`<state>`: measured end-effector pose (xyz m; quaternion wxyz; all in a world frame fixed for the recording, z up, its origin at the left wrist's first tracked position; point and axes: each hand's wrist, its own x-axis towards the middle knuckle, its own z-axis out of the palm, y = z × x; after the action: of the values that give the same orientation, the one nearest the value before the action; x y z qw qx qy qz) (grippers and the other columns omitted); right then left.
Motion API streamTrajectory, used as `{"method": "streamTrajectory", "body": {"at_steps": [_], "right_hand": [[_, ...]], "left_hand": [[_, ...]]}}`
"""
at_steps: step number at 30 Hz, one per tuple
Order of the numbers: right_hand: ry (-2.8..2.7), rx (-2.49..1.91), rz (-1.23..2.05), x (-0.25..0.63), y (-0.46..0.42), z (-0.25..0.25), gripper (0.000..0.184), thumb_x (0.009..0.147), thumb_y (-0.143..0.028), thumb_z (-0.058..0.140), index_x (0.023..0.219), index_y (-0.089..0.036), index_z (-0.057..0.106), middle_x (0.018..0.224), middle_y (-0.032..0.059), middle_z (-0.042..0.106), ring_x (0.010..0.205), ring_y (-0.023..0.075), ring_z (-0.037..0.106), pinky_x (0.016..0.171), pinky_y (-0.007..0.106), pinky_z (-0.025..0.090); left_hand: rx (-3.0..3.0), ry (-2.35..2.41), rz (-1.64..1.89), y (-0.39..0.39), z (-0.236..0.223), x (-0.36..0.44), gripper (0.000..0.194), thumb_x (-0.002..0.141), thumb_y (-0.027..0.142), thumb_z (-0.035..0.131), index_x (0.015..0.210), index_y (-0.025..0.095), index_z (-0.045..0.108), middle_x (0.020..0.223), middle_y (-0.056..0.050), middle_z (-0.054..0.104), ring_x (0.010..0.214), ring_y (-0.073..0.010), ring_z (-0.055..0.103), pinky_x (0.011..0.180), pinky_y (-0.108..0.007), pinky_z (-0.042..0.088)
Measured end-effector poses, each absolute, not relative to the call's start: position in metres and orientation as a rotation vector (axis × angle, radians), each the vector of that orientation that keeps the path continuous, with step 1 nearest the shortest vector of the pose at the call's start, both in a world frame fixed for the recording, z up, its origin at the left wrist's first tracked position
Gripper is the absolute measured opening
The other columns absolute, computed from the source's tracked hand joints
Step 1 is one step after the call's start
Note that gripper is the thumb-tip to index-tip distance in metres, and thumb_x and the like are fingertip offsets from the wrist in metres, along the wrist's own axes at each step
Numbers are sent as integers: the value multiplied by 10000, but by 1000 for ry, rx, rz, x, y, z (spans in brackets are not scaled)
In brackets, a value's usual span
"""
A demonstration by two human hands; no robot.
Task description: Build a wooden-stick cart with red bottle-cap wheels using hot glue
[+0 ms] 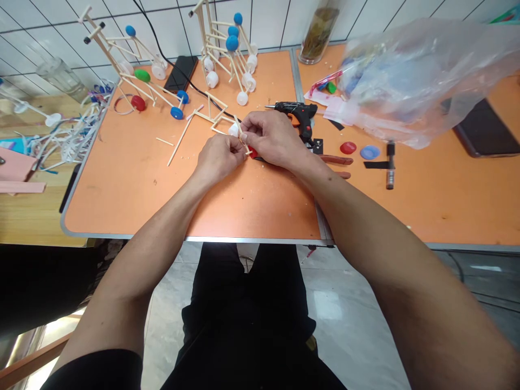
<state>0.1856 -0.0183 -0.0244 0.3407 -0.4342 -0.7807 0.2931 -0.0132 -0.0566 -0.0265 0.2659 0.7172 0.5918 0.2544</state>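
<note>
My left hand (pixel 221 157) and my right hand (pixel 270 135) meet over the orange table. Both are closed, fingertips pinching a thin wooden stick (pixel 246 149) between them. A white bottle cap (pixel 233 130) sits right behind the fingertips, beside a small frame of joined wooden sticks (pixel 219 123). Something red (pixel 252 153) shows under my right hand, mostly covered. Pliers with reddish handles (pixel 337 160) stick out from beneath my right wrist. Just behind that hand lies a black glue gun (pixel 303 116). Loose sticks (pixel 180 142) rest left of the frame.
Stick models with coloured caps stand at the back, one on the left (pixel 142 76) and another in the middle (pixel 231 43). A plastic bag (pixel 414 76), a marker (pixel 390 165), loose caps (pixel 369 152) and a phone (pixel 487 130) lie right. A glass jar (pixel 319 32) stands behind.
</note>
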Motion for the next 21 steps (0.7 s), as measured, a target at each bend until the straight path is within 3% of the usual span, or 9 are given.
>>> {"method": "streamTrajectory", "body": {"at_steps": [11, 16, 21], "right_hand": [[-2042, -1146, 746, 186, -19, -24, 320, 1090, -456, 917, 921, -325, 679, 916, 82, 810, 996, 356, 782, 896, 542, 656], [-2050, -1134, 741, 186, -18, -25, 298, 1098, -389, 890, 901, -318, 679, 929, 78, 817, 962, 339, 779, 913, 541, 643], [-2044, -1147, 743, 186, -18, -25, 287, 1087, -450, 897, 922, -321, 700, 903, 72, 817, 990, 341, 772, 891, 524, 652]], "left_hand": [[1962, 1588, 630, -55, -28, -15, 147, 947, 208, 791, 805, 230, 762, 800, -46, 714, 833, -241, 623, 812, -414, 461], [1965, 1592, 646, -54, -29, -15, 138, 937, 209, 800, 805, 229, 763, 807, -51, 727, 837, -243, 626, 835, -421, 485], [1953, 1589, 658, -55, -29, -14, 124, 931, 189, 783, 818, 232, 758, 814, -56, 732, 879, -255, 628, 876, -434, 518]]}}
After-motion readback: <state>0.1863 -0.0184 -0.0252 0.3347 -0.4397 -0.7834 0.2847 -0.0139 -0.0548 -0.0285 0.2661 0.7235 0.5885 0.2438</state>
